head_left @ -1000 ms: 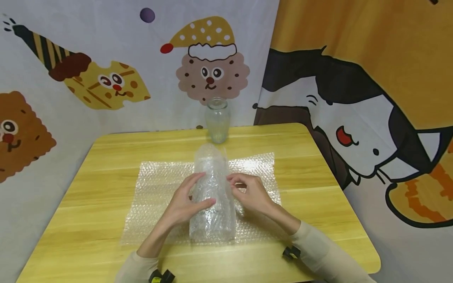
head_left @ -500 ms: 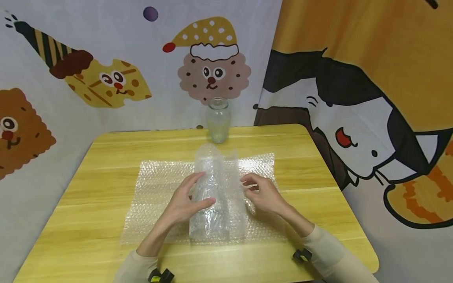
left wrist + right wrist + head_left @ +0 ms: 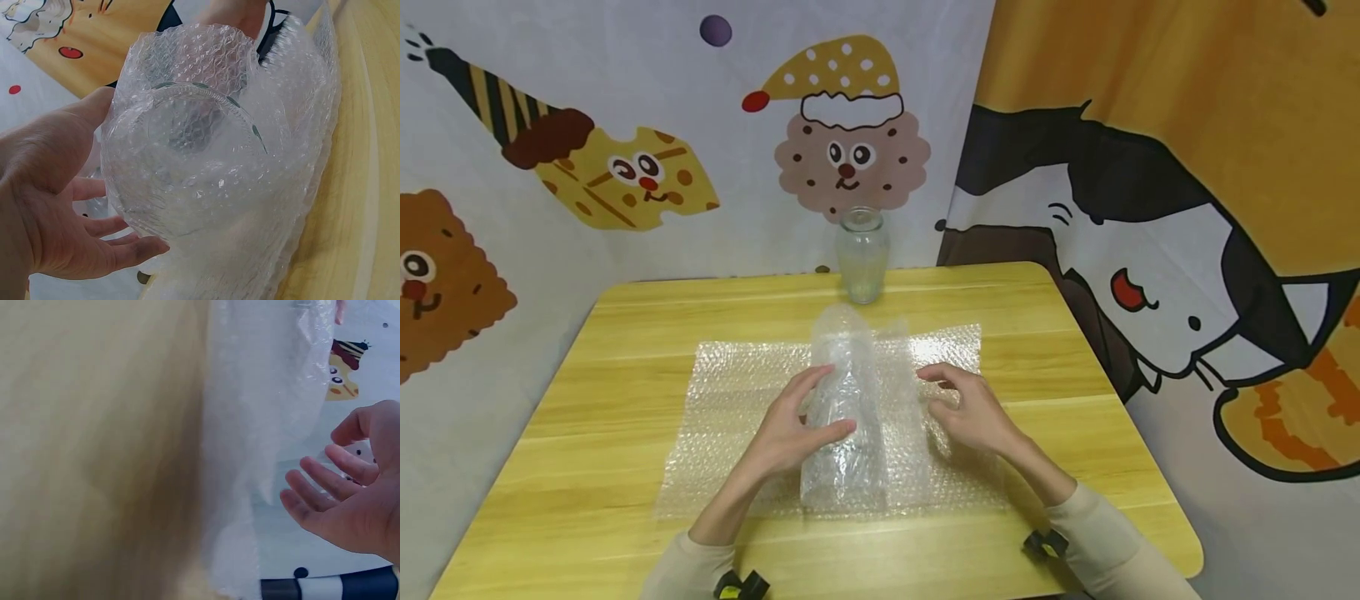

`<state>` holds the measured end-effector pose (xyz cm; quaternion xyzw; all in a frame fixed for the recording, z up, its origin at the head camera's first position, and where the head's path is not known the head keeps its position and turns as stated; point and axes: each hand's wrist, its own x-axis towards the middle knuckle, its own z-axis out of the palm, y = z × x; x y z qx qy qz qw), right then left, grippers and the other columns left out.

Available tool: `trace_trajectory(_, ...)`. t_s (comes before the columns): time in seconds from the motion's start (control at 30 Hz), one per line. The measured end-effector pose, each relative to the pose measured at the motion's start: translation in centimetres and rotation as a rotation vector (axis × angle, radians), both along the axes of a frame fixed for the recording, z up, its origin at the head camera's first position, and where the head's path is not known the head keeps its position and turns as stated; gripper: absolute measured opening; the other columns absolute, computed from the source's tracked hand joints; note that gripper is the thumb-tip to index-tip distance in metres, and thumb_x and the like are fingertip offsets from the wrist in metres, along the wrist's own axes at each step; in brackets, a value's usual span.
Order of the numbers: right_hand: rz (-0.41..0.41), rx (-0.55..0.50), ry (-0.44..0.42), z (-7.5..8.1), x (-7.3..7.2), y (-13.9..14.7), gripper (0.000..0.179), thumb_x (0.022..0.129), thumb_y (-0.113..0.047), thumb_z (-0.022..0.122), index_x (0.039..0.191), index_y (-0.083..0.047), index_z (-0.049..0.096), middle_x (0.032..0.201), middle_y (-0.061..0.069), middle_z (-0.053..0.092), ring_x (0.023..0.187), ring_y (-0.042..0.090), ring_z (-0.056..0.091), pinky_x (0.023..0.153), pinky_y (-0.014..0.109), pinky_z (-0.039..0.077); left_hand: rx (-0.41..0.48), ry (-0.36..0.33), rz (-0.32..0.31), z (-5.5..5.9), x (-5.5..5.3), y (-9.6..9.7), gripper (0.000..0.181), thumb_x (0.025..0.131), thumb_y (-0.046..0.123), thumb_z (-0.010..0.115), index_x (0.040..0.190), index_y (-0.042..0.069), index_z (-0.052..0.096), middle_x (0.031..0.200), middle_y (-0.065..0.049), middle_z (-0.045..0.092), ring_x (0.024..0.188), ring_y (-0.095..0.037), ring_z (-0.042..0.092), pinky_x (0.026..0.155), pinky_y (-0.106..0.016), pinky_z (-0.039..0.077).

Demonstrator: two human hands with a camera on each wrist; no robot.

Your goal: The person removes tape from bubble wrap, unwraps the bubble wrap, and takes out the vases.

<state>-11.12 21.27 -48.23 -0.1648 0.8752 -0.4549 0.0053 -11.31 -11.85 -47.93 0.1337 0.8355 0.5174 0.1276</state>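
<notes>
A clear glass vessel (image 3: pixel 206 95) lies on its side within bubble wrap (image 3: pixel 846 396), its round end showing through the plastic in the left wrist view. My left hand (image 3: pixel 786 435) holds this bundle from the left, the thumb and index finger spread across it. To the right of the bundle, a loose flap of the wrap (image 3: pixel 904 417) stands away from the glass. Beyond that flap my right hand (image 3: pixel 973 412) hovers over the sheet, fingers loosely bent. In the right wrist view a gap shows between its fingertips and the wrap.
Flat bubble wrap (image 3: pixel 737 417) spreads to both sides under the bundle on the yellow wooden table (image 3: pixel 587 400). An empty clear glass vase (image 3: pixel 862 258) stands upright at the table's back edge, before a cartoon-printed cloth (image 3: pixel 662 75).
My right hand has let go of the wrap's edge and drawn away to the right. The flap has opened out rightward from the bundle. My left hand has stayed in place.
</notes>
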Motion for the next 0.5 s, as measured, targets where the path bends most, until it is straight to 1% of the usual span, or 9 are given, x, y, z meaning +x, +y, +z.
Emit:
trace_trajectory(0.13, 0.031, 0.054, 0.099, 1.2, 0.1, -0.8, 0.049, 0.093, -0.004, 0.066, 0.141, -0.002, 0.071, 0.152, 0.017, 0.073, 0.144, 0.046, 0.067, 0.123, 0.072, 0.052, -0.003, 0.000, 0.002, 0.0, 0.0, 0.0, 0.098, 0.092, 0.048, 0.093, 0.173, 0.030, 0.043, 0.187, -0.007, 0.030, 0.170, -0.048, 0.035, 0.126, -0.075, 0.047)
trace_trajectory(0.2, 0.057, 0.089, 0.124, 1.7, 0.2, -1.3, 0.047, 0.093, -0.009, 0.067, 0.139, -0.005, 0.072, 0.154, 0.016, 0.072, 0.147, 0.045, 0.065, 0.125, 0.074, 0.049, -0.001, -0.002, 0.004, 0.0, 0.0, 0.0, 0.098, 0.092, 0.048, 0.093, 0.173, 0.030, 0.043, 0.187, -0.007, 0.030, 0.169, -0.048, 0.035, 0.126, -0.075, 0.048)
trace_trajectory(0.27, 0.088, 0.143, 0.130, 1.9, 0.2, -2.0, 0.044, 0.096, -0.015, 0.070, 0.138, -0.005, 0.073, 0.157, 0.015, 0.070, 0.150, 0.043, 0.063, 0.127, 0.073, 0.048, 0.002, -0.001, 0.004, -0.1, 0.0, 0.0, 0.098, 0.092, 0.048, 0.093, 0.173, 0.030, 0.043, 0.187, -0.008, 0.030, 0.169, -0.048, 0.035, 0.126, -0.075, 0.048)
trace_trajectory(0.37, 0.163, 0.278, 0.141, 1.8, 0.0, -2.8, 0.045, 0.100, -0.024, 0.077, 0.140, -0.005, 0.073, 0.161, 0.015, 0.066, 0.154, 0.039, 0.059, 0.131, 0.066, 0.048, 0.001, 0.005, 0.005, -0.1, 0.0, 0.0, 0.098, 0.092, 0.047, 0.093, 0.173, 0.028, 0.043, 0.187, -0.009, 0.031, 0.169, -0.048, 0.036, 0.125, -0.074, 0.049)
trace_trajectory(0.5, 0.293, 0.482, 0.199, 0.9, -0.5, -3.8, 0.057, 0.100, -0.029, 0.084, 0.148, -0.002, 0.069, 0.164, 0.020, 0.062, 0.154, 0.039, 0.059, 0.132, 0.057, 0.050, -0.009, 0.012, 0.007, 0.0, 0.0, 0.1, 0.098, 0.092, 0.047, 0.093, 0.174, 0.027, 0.043, 0.187, -0.009, 0.031, 0.169, -0.048, 0.036, 0.126, -0.073, 0.049)
